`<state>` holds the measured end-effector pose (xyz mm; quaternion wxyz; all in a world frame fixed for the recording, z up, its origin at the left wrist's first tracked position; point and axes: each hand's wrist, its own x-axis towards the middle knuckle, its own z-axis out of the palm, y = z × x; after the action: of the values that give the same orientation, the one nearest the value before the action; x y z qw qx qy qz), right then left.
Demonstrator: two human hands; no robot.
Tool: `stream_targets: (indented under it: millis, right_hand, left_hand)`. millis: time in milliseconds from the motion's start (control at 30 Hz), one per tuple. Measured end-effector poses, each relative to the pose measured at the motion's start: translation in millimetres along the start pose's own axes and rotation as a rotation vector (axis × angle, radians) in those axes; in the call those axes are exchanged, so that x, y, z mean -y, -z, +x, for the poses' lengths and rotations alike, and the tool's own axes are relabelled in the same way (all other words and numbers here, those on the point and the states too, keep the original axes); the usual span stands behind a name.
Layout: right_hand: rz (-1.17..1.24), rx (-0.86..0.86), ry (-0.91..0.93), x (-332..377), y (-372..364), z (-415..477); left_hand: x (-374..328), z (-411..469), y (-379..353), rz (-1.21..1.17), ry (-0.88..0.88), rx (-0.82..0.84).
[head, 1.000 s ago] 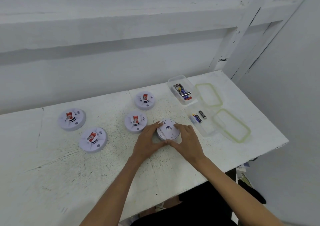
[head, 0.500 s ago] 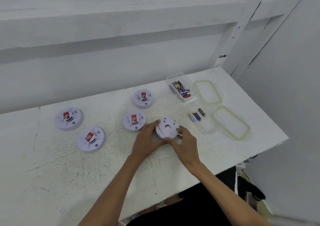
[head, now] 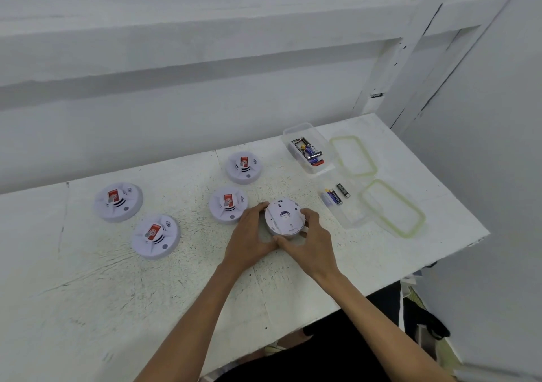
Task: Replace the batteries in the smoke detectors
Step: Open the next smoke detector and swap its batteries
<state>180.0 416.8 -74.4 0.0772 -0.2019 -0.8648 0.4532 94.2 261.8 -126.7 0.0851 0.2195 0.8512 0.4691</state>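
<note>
A white smoke detector (head: 284,217) is turned back side up and tilted, gripped between my left hand (head: 250,238) on its left edge and my right hand (head: 310,244) on its right and front edge. Several more detectors lie face up with red labels: one (head: 228,204) just left of my hands, one (head: 244,167) behind it, two at the left (head: 118,202) (head: 155,236). A clear box (head: 307,148) at the back right holds several batteries. A nearer clear box (head: 350,205) holds two batteries (head: 334,196).
Two green-rimmed clear lids (head: 353,156) (head: 393,208) lie right of the boxes. The white table (head: 117,288) ends at a front edge near my arms and a right edge by the wall. A white wall runs along the back.
The detector between my hands has been lifted a little and tilted more toward me; my right hand shifted along its rim. The other detectors stayed put.
</note>
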Motion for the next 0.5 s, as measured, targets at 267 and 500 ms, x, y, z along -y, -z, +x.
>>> stream_targets:
  millis: [267, 500]
  right_hand:
    - [-0.054, 0.039, -0.046, 4, 2, 10]
    - [-0.3, -0.009, -0.066, 25, -10, 25]
  left_hand:
    - [2, 2, -1, -0.032, -0.007, -0.038]
    - [0, 1, -1, -0.005, -0.083, -0.04]
